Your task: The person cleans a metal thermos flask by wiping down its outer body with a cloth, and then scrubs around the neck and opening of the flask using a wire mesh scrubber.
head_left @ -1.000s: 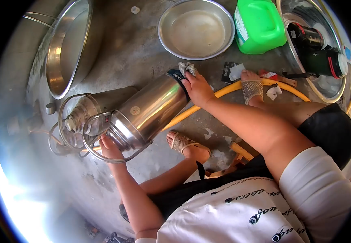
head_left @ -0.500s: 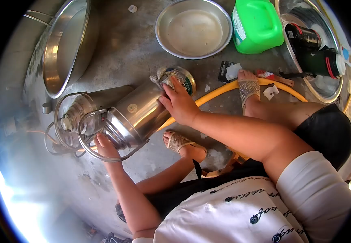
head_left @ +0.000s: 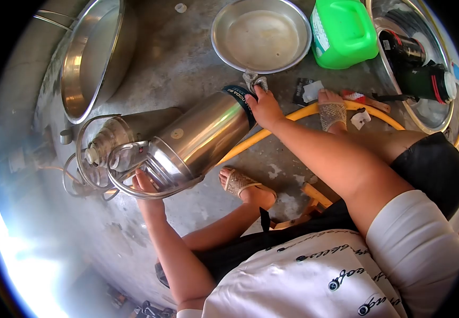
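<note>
At the bottom, black script (head_left: 348,275) crosses the white shirt (head_left: 287,281), broken by folds. Left of centre, the left hand (head_left: 151,193) cups the neck of a steel flask (head_left: 200,140), tilted across the middle of the frame. The flask bears a small round mark (head_left: 177,133), too fine to read, and a dark base band (head_left: 240,97) whose pale capitals are only partly legible. The right hand (head_left: 266,109) pinches a grey cloth (head_left: 255,80) at the base end; half a second ago the cloth lay over the flask's side, with the round bottom showing. Upper right, the green jug's (head_left: 348,37) label (head_left: 320,36) is unreadable.
</note>
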Demonstrator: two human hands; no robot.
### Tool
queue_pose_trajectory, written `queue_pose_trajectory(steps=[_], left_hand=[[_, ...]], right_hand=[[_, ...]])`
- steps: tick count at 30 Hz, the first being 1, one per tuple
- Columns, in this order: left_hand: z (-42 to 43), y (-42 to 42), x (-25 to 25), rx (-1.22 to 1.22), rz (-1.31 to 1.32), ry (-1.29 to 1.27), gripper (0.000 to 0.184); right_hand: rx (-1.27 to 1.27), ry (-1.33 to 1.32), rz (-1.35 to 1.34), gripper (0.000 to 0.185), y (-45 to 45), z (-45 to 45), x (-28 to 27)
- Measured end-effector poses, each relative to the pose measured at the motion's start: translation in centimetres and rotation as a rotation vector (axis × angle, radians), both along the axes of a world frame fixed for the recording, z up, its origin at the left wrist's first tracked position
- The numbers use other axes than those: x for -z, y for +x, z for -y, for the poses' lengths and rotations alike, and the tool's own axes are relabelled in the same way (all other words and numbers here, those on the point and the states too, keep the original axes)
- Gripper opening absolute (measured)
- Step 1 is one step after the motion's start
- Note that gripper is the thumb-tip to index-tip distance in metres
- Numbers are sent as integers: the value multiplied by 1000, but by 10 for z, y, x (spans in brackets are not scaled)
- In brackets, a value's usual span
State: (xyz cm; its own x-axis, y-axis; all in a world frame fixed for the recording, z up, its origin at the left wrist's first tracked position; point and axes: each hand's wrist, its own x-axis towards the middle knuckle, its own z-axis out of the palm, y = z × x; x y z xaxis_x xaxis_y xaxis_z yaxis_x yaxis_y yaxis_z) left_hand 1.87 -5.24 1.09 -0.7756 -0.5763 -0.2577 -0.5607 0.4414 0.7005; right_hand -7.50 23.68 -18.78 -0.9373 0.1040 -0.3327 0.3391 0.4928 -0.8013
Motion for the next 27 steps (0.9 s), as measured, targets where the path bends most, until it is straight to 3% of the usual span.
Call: queue_pose_trajectory(steps=[2,4,5,7,10,12,14,16,18,20,21,25,27], left_hand=[[-18,-2,-11,-65,119,-7,55],[-26,-7,-13,123,-39,-254,49],[-32,-10,-25,69,115,-177,56],[-28,-12,-22,30,121,-146,56],[-11,-8,-2,-29,93,-85,53],[-7,-6,3,-67,-18,-29,51],[-11,-5,2,-70,-95,5,49],[-10,-4,-6,-153,93,-15,49],[-12,-7,-7,-105,67,-8,46],[-28,-11,-11,-53,-65,48,44],[-23,-10,-10,-29,-54,76,44],[0,-7,1,-74,136,-105,51],[-2,-6,3,-66,118,-145,53]], right_hand=[[-4,-3,51,49,0,5,-13],[-11,195,-272,46,6,20,-14],[-81,253,-397,40,13,27,-21],[-96,-124,-514,28,28,51,-66],[-298,-352,-659,24,49,79,-137],[-397,-405,-679,23,54,81,-147],[-297,-264,-679,26,40,70,-111],[-126,42,-471,33,16,39,-48],[-145,-69,34,43,1,-3,-48],[-65,88,-72,51,19,15,-30],[-152,180,-58,56,25,19,-40],[-256,34,-326,57,47,28,-58],[-230,2,-291,57,41,19,-46]])
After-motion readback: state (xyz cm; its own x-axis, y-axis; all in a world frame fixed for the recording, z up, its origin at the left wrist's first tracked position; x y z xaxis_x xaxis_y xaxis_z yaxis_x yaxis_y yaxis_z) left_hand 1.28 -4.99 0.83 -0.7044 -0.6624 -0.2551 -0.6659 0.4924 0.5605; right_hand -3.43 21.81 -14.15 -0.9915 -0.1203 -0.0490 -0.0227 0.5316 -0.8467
